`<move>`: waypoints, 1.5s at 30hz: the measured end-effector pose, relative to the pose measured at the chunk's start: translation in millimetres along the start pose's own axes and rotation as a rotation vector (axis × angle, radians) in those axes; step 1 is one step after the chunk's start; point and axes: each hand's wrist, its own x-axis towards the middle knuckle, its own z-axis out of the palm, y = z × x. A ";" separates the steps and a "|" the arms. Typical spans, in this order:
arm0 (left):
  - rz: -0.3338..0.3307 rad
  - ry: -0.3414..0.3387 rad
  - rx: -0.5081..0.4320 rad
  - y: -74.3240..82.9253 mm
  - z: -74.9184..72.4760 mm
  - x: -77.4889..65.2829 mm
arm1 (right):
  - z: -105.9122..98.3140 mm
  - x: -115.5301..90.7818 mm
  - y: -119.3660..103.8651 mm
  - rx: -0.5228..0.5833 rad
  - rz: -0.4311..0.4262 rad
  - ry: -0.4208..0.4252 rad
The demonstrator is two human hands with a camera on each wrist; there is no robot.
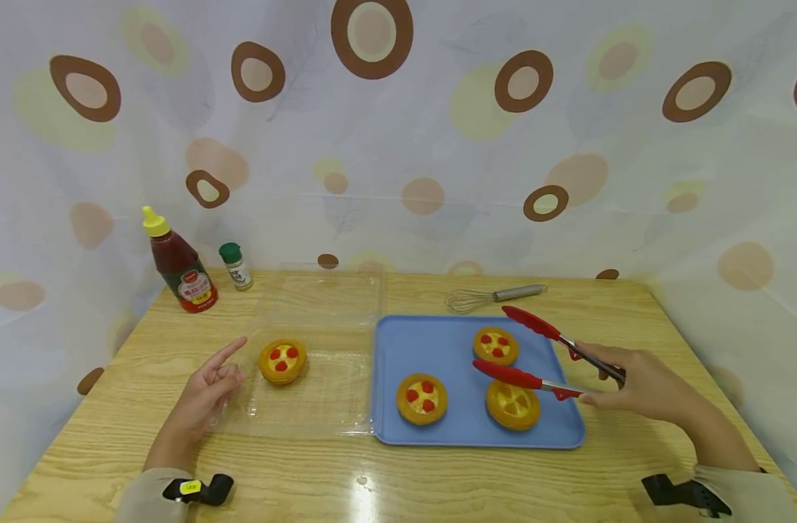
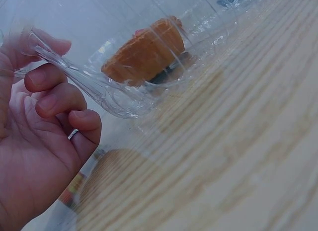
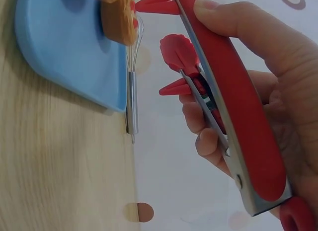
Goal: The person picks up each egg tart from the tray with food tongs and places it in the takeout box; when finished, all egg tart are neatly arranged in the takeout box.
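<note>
Both hands were occupied: the right hand [image 1: 640, 385] gripped red-tipped tongs [image 1: 511, 375], their arms spread over the blue tray [image 1: 418, 341], and the left hand [image 1: 205, 396] held the clear box [image 1: 329, 399] by its left rim. One tart [image 1: 282, 362] sat in the box; three other tarts [image 1: 421, 399] lay on the tray. They looked light and perhaps crumbly, best taken gently round the crust, while the box seemed thin, bendy and slippery.
</note>
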 end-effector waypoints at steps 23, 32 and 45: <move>0.019 -0.040 -0.022 -0.7 -0.4 0.1 | -7.8 28.9 15.9 0.124 -0.002 -0.170; 0.032 -0.049 -0.027 -1.3 -1.0 0.0 | -6.3 32.0 17.5 0.126 0.030 -0.205; 0.014 -0.029 -0.014 -1.3 -1.1 -0.2 | 0.6 27.7 22.2 0.159 0.023 -0.199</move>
